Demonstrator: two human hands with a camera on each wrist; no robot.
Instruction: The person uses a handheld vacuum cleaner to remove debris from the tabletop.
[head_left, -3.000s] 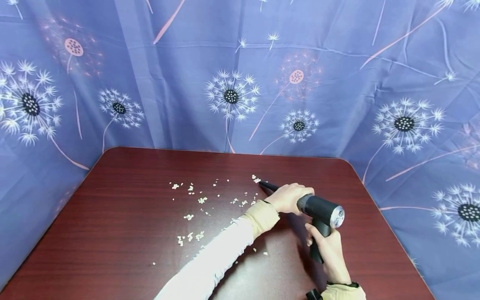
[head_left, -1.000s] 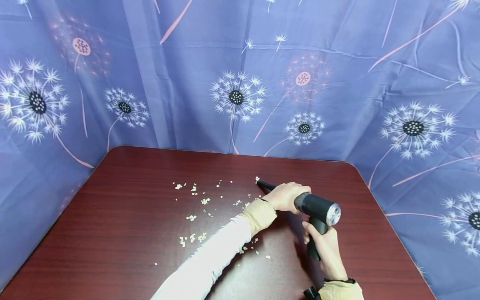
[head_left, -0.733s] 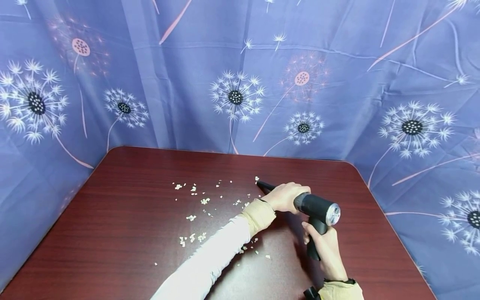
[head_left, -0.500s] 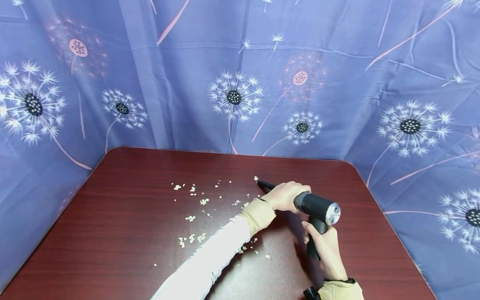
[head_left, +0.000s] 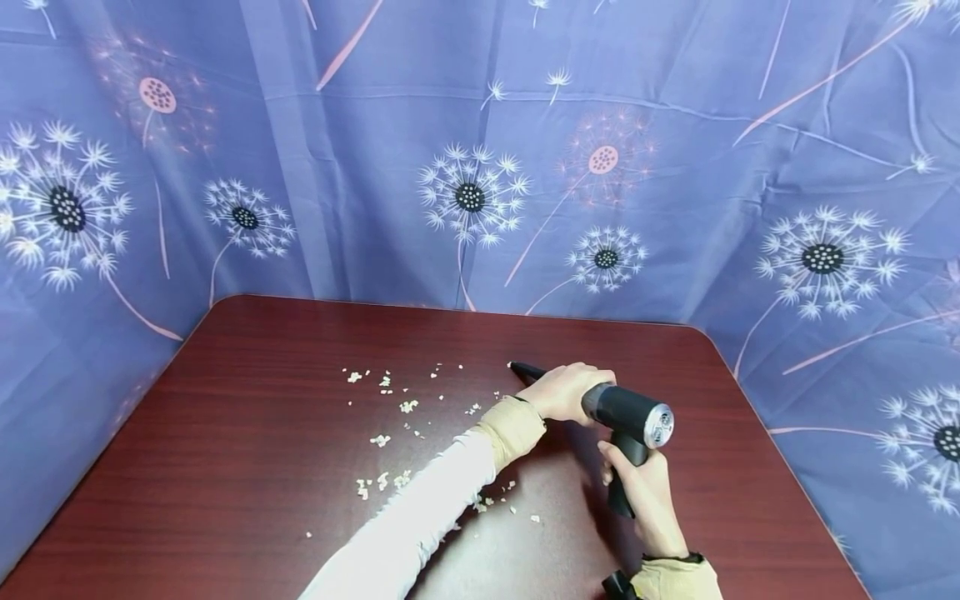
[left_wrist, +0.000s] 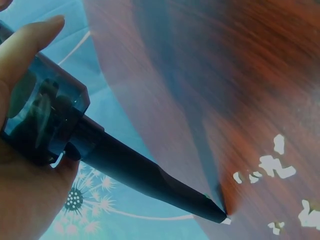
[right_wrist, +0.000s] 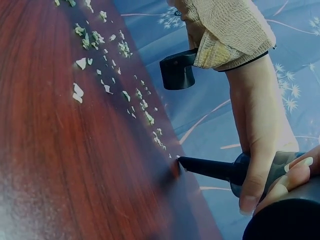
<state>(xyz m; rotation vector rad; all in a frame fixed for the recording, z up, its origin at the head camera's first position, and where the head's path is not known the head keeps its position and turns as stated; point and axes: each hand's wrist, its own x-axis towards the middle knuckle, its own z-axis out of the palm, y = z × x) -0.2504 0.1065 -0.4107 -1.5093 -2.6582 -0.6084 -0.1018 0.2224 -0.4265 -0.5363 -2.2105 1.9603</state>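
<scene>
A black handheld vacuum cleaner with a silver end cap is held above the table in the head view. My left hand grips its front part, a see-through dust cup in the left wrist view. My right hand wraps round the handle below the body. The slim black nozzle slants down to the table, its tip at a small white scrap. Several pale scraps lie scattered by the nozzle in the right wrist view. Part of the front body is hidden behind my left hand.
More pale scraps are strewn over the middle of the dark red wooden table. My white left sleeve crosses above some of them. A blue dandelion-print cloth hangs behind and beside the table.
The cluster of scraps at the nozzle tip has dwindled to one small piece. The vacuum cleaner and both hands have shifted slightly left. Both hands keep their grip.
</scene>
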